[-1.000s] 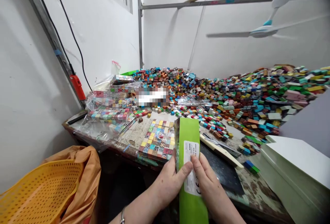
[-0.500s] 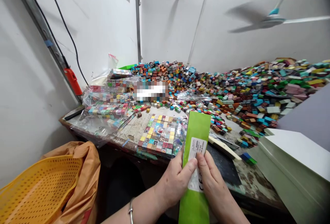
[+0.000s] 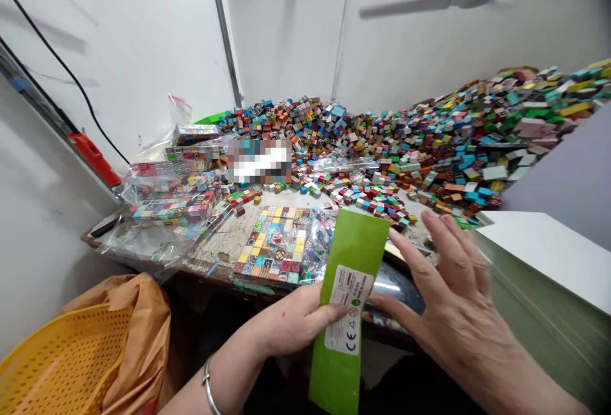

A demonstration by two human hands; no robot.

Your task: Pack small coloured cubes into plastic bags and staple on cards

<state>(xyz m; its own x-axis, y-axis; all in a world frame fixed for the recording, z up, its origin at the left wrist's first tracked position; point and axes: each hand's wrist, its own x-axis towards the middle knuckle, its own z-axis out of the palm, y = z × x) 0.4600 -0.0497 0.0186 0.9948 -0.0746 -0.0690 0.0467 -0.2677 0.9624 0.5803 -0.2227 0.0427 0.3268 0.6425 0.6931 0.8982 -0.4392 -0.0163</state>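
Left hand [image 3: 291,319] gripping green card [image 3: 351,300] by edge, thumb pressing white label [image 3: 348,318] — right hand [image 3: 449,300] hovering beside card, fingers spreading wide, holding nothing.

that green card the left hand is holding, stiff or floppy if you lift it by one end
Probably fairly stiff: the green card stays straight though the left hand pinches only one edge. Likely light, being thin. Its surface looks smooth, so it may slip.
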